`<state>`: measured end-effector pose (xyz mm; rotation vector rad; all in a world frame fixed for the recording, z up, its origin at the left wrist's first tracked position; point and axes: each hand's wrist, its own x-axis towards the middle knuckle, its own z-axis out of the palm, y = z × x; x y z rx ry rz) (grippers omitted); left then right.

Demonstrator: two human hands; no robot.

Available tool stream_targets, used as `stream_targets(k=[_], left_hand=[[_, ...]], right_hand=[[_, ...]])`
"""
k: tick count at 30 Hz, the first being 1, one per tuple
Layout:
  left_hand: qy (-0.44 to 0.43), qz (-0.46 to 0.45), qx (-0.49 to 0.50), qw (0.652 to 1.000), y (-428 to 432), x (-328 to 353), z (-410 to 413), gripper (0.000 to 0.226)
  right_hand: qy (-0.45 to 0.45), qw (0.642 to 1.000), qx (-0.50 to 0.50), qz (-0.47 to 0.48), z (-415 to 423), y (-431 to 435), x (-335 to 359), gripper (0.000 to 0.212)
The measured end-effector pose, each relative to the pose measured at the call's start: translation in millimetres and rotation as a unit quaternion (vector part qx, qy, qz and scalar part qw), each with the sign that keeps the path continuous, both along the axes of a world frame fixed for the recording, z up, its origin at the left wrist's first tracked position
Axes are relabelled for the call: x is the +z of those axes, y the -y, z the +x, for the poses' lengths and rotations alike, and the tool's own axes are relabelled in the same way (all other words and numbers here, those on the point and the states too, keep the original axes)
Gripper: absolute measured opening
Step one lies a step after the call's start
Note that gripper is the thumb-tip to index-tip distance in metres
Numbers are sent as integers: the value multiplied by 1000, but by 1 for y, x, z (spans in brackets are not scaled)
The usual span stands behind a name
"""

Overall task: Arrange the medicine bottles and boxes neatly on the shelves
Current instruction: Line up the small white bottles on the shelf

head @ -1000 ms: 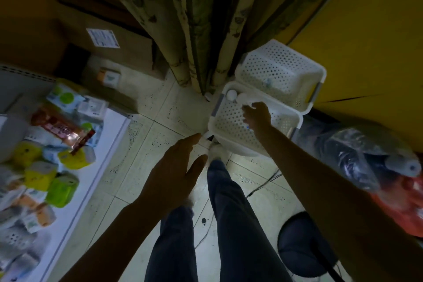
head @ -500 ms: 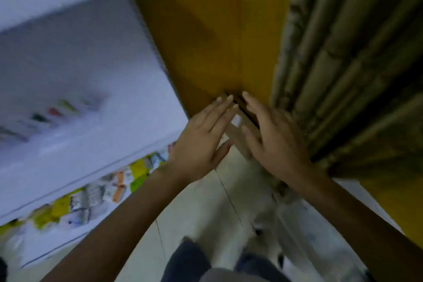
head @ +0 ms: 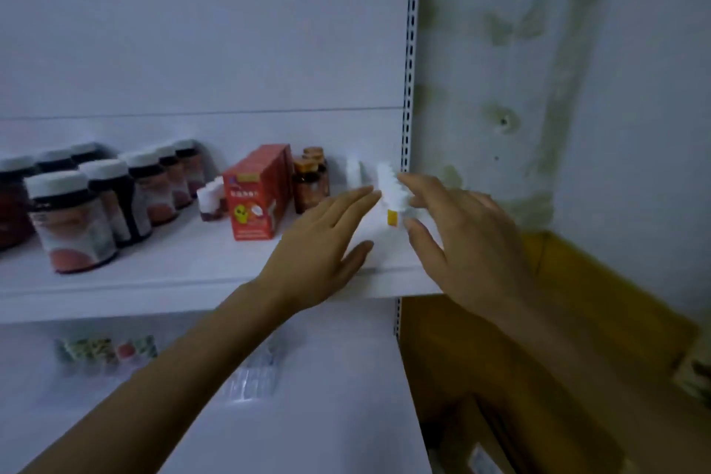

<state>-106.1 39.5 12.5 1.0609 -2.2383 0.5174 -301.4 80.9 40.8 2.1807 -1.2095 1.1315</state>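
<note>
White bottles (head: 390,192) stand between left hand (head: 319,242) and right hand (head: 465,231), fingers spread.

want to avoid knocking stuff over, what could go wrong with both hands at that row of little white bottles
1. The small white bottles stand in a tight row near the shelf's right end; a nudge from the right hand or left hand could topple them like dominoes.
2. They sit close to the front edge, so one could fall off.
3. The left hand is close to the amber bottles and the red box, and might bump them.
</note>
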Motion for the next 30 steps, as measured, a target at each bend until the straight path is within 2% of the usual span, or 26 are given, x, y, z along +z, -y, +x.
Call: stream_targets(k=[6,10,16,18,21,24,27,28,30], left_hand=[[44,41,-8,998,63,8,24,47],[0,65,-36,997,80,-3,33,40],[-29,57,-86,994,78,-5,36,30],[-40,60,-88,994,80,-5,38,31],[-42,57,-88,994,84,-4,36,33],[-44,45,-78,995,85,-3,35,38],[-106,20,-60,992,83,0,36,39],[-138,-3,-55,989,80,1,36,39],[-203,-46,-59,976,71,5,39,32]], right_hand=[[-98,978,-74,170,47,113,66,36],[-175,946,-115,248,79,199,76,38],[-221,914,-197,278,115,263,57,54],[-218,913,-206,276,120,272,48,49],[-203,918,-217,263,123,272,44,27],[-128,946,-179,238,115,249,58,25],[74,973,-85,203,93,197,60,22],[151,967,-40,199,86,175,55,20],[301,929,60,207,76,132,37,16]])
